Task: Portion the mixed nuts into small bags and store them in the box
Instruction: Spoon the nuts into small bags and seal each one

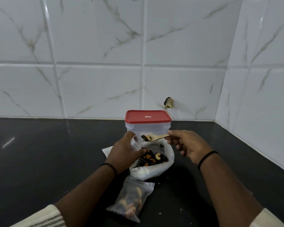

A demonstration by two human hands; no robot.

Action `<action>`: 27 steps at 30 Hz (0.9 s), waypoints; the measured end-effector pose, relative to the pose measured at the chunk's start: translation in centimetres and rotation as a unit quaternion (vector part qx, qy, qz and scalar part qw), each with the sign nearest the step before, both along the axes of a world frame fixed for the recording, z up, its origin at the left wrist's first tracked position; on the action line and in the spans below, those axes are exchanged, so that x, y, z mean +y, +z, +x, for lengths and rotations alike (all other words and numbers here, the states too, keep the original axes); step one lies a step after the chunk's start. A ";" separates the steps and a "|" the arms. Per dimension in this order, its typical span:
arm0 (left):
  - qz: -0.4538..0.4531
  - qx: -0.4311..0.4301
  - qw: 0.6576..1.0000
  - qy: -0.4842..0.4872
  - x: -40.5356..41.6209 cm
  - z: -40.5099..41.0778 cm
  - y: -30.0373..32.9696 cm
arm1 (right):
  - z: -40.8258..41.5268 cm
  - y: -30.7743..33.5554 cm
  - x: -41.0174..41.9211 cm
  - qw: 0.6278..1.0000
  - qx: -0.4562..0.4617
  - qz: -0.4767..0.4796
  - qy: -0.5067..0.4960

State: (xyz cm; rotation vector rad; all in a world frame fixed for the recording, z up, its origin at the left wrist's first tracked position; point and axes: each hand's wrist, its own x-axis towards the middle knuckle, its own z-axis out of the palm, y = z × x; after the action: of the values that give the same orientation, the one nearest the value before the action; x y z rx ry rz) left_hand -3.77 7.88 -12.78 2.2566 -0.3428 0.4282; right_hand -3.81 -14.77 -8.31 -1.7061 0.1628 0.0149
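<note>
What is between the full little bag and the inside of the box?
The red lid is on the box, so it would have to come off first. The big open bag of nuts and both hands also sit between the filled small bag and the box.

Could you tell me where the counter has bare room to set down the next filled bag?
The counter is bare left of the left hand and right of the right hand. It is crowded centrally: box, big nut bag, filled bag.
</note>
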 end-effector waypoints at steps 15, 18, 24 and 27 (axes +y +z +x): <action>-0.092 -0.015 0.996 -0.006 -0.1 -0.2 0.2 | -1.0 0.2 2.1 0.948 -0.243 -0.101 0.178; -0.179 -0.027 0.983 -0.024 0.2 0.3 0.1 | -0.8 0.0 2.2 0.931 -0.288 -0.133 0.180; -0.296 -0.024 0.950 -0.098 -0.1 0.2 0.2 | -1.0 0.4 2.5 0.931 -0.328 -0.084 0.138; -0.312 -0.011 0.944 -0.104 -0.2 0.4 0.1 | -1.2 0.7 2.3 0.938 -0.326 -0.056 0.100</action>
State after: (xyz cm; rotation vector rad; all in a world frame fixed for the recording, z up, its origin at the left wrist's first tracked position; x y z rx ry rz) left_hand -3.41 7.69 -12.72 1.5811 -0.3869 0.3840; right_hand -4.99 -12.43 -7.65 -1.7465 -0.5141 -0.4122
